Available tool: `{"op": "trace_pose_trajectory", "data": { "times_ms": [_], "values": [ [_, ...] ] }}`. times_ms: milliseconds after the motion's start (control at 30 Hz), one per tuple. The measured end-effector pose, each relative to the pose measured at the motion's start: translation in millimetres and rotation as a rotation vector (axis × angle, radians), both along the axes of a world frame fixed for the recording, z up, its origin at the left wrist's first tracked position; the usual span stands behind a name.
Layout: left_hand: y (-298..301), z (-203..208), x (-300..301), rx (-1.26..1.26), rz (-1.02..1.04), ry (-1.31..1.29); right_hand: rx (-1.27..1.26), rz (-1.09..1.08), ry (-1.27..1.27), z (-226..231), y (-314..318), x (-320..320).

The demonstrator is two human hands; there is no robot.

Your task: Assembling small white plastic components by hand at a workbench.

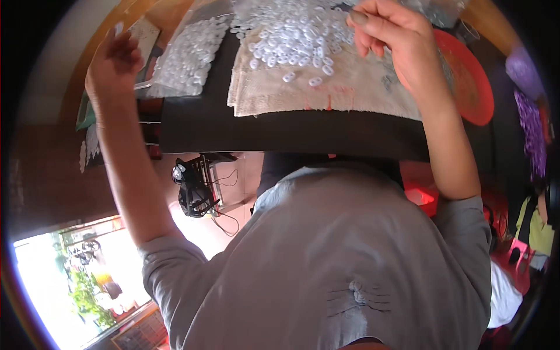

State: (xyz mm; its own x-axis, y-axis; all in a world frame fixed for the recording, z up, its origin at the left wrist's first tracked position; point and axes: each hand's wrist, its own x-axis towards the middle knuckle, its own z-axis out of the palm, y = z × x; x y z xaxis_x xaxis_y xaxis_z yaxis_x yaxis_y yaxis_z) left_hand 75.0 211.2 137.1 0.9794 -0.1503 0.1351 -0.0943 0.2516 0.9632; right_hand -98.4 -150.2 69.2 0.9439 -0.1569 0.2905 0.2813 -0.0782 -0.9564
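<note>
A heap of small white oval pieces with holes [297,41] lies on a folded beige cloth [274,96] on the dark table. My left hand [116,65] is raised at the far left, beyond the clear bag. Its fingers are curled, and a small whitish piece [119,27] shows at the fingertips. Over the cloth's right side, beside the heap, hovers my right hand [396,35]. Thumb and forefinger are pinched together at the heap's edge; whatever they hold is too small to make out. Two loose oval pieces lie nearer to me, apart from the heap.
Between my left hand and the cloth lies a clear plastic bag [189,55] of translucent white pieces. A round red tray [466,79] stands right of the cloth. Purple strands [529,134] hang at the far right. The dark table's near edge [291,140] runs before my body.
</note>
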Motion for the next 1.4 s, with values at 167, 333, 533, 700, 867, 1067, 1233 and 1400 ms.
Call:
{"op": "trace_pose_trajectory", "data": {
  "times_ms": [167, 333, 533, 700, 867, 1067, 1233, 1400],
  "values": [
    [-71.1, -31.3, -43.4, 0.541, 0.253, -0.565, 0.025, -0.079, 0.015, 0.7, -14.9, -8.6],
    [-163.9, -108.2, -78.0, 0.635, -0.330, -0.713, 0.009, -0.083, -0.004, 3.2, -19.2, -2.1],
    [-216.9, -150.7, -85.4, 0.951, -0.417, -1.405, -0.041, -0.053, 0.065, -3.8, -23.2, -6.1],
    [-224.9, -156.1, -78.4, 1.000, -0.441, -1.367, -0.011, -0.095, 0.089, -27.1, -35.6, 1.3],
    [-226.0, -151.9, -72.8, 0.999, -0.497, -1.380, -0.008, -0.071, 0.074, -31.6, -37.2, 0.3],
    [-225.9, -149.9, -66.4, 0.935, -0.540, -1.265, 0.001, -0.084, 0.101, -29.7, -37.3, -4.0],
    [-225.1, -114.6, -68.7, 0.670, -0.669, -0.419, -0.163, 0.146, -0.574, -50.8, -41.0, 7.5],
    [-222.3, -97.1, -71.5, 0.314, -0.744, 0.049, -0.198, -0.031, -0.170, -43.9, -24.1, 0.3]
  ]
}}
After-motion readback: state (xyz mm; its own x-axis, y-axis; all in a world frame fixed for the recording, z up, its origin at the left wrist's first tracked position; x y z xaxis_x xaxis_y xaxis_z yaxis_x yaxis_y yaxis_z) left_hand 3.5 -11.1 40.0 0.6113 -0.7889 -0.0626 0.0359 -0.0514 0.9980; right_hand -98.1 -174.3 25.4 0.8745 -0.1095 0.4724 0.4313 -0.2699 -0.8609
